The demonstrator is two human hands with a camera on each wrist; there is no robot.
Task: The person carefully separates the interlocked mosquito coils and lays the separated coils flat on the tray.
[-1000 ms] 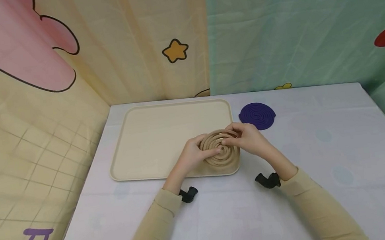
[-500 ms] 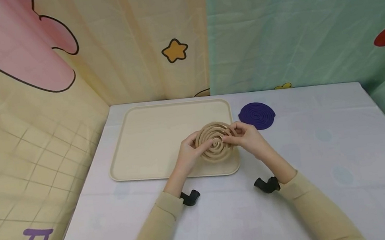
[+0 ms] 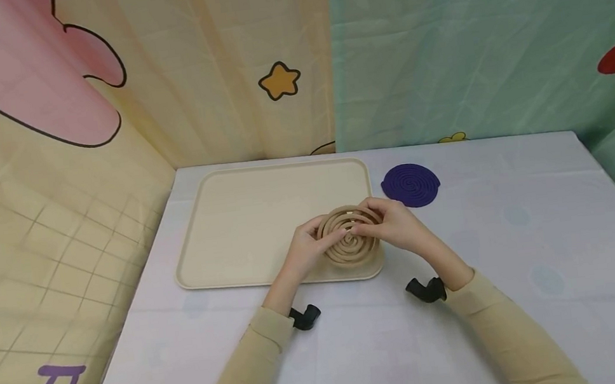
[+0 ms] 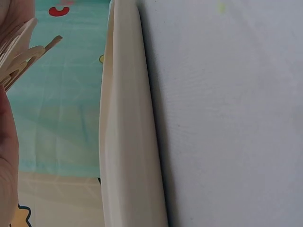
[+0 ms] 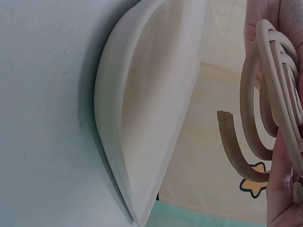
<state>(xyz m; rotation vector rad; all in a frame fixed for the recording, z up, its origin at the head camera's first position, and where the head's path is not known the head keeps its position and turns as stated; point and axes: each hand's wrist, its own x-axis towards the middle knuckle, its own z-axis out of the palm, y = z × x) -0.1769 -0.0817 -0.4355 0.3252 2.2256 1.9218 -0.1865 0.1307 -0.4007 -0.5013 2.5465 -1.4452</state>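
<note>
A tan spiral mosquito coil point(image 3: 352, 255) is held between both hands, above the front right corner of the cream tray point(image 3: 254, 224). My left hand point(image 3: 304, 249) pinches its left side, the thumb lying over the rings toward the centre. From the right, my right hand point(image 3: 398, 227) pinches the rings, its thumb close to the other thumb. In the right wrist view the coil point(image 5: 274, 85) has rings spread apart, and one free end curves out below. The left wrist view shows only the coil's edge point(image 4: 28, 59) and part of the left hand point(image 4: 7, 161).
A flat dark purple spiral disc point(image 3: 411, 185) lies on the white-covered table point(image 3: 521, 242), just right of the tray's back right corner. Printed curtains point(image 3: 200, 70) hang behind the table and at its sides. Black wrist mounts point(image 3: 426, 291) sit at both cuffs.
The coil was raised and tipped toward the camera half a second ago, and is now lower and flatter. Both thumbs have shifted over the rings and sit closer together. The purple disc stays put.
</note>
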